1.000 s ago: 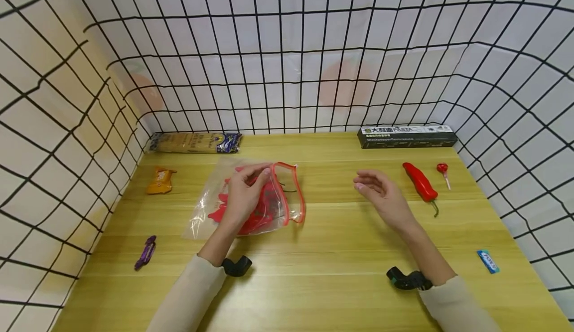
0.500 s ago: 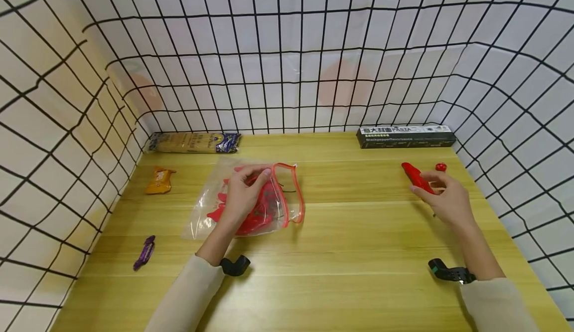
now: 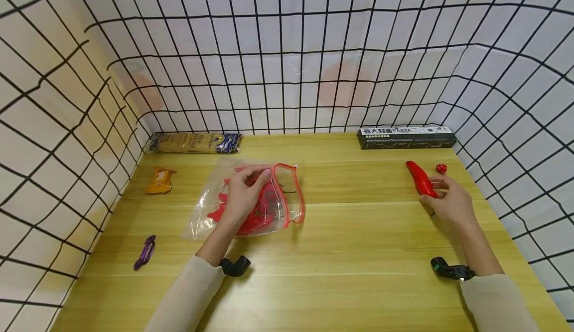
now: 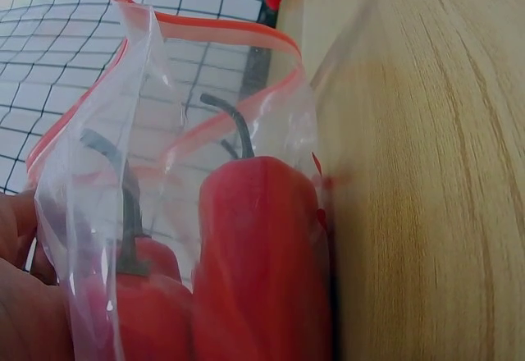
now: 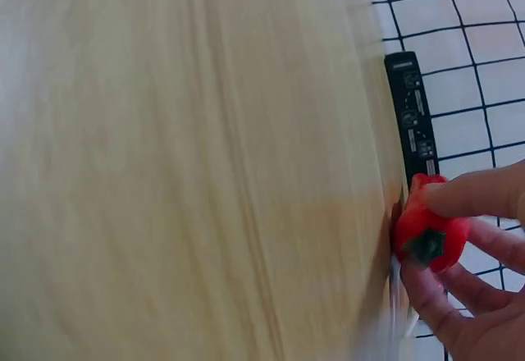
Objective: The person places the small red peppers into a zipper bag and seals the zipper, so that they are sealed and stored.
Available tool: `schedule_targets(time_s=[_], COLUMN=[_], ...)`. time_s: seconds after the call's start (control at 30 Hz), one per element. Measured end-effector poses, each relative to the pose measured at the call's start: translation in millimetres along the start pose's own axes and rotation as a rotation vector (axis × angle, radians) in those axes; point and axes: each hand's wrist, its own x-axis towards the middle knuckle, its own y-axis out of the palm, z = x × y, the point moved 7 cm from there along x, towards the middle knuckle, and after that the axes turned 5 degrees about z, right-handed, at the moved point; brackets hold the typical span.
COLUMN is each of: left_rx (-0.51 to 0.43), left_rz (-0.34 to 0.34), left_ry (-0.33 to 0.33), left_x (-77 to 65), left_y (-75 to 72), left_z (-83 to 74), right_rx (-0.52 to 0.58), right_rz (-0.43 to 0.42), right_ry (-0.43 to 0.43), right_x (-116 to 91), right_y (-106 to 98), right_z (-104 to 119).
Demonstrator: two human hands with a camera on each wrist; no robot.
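On the left of the wooden table lies a clear zip bag (image 3: 202, 222) with a red zip edge, its mouth open toward the right. Several red chili peppers (image 4: 262, 254) with green stems are inside it. My left hand (image 3: 242, 195) pinches the bag's upper layer near the mouth. At the right, my right hand (image 3: 454, 205) grips a single red chili pepper (image 3: 418, 175) by its stem end, thumb on one side and fingers on the other. In the right wrist view the pepper (image 5: 435, 234) shows end-on, its green stem toward the camera.
A lollipop (image 3: 441, 168) lies just beyond the right hand, its stick mostly hidden. A black pasta box (image 3: 405, 140) and a spaghetti pack (image 3: 193, 142) stand along the back mesh (image 3: 291, 73). Orange-wrapped (image 3: 160, 181) and purple-wrapped candies (image 3: 145, 252) lie at left.
My right hand has moved right from the middle of the table and taken hold of the lone chili pepper, which has shifted slightly. The left hand keeps its pinch on the bag.
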Motion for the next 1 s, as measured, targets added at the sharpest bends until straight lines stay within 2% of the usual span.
schedule_targets(time_s=[0.1, 0.17, 0.27, 0.33, 0.43, 0.57, 0.7, 0.87, 1.0], left_rx=[-0.002, -0.004, -0.010, -0.011, -0.008, -0.006, 0.050, 0.164, 0.175], left_rz=[0.003, 0.004, 0.005, 0.002, -0.004, -0.016, -0.032, -0.060, -0.064], left_ry=[0.002, 0.003, 0.005, 0.002, 0.000, 0.007, 0.062, 0.150, 0.160], left_x=[0.1, 0.4, 0.8, 0.9, 0.9, 0.2, -2.0, -5.5, -7.1], left_y=[0.4, 0.6, 0.9, 0.8, 0.4, -0.7, -1.2, -0.7, -0.2], left_z=[-0.5, -0.7, -0.8, -0.6, 0.2, 0.0, -7.8, -20.2, -22.0], right_rx=[0.026, 0.080, 0.272, 0.451, 0.591, 0.578, 0.597, 0.618, 0.684], right_rz=[-0.041, -0.068, -0.065, -0.023, 0.062, 0.176, 0.278, 0.326, 0.333], right_ry=[0.000, -0.027, -0.120, -0.202, -0.264, -0.267, -0.300, -0.311, -0.322], right_x=[-1, -2, -6, -8, -12, -19, -23, -23, -20], right_y=[-2, -2, 5, 15, 34, 68, 101, 133, 155], right_z=[0, 6, 26, 45, 77, 116, 151, 183, 201])
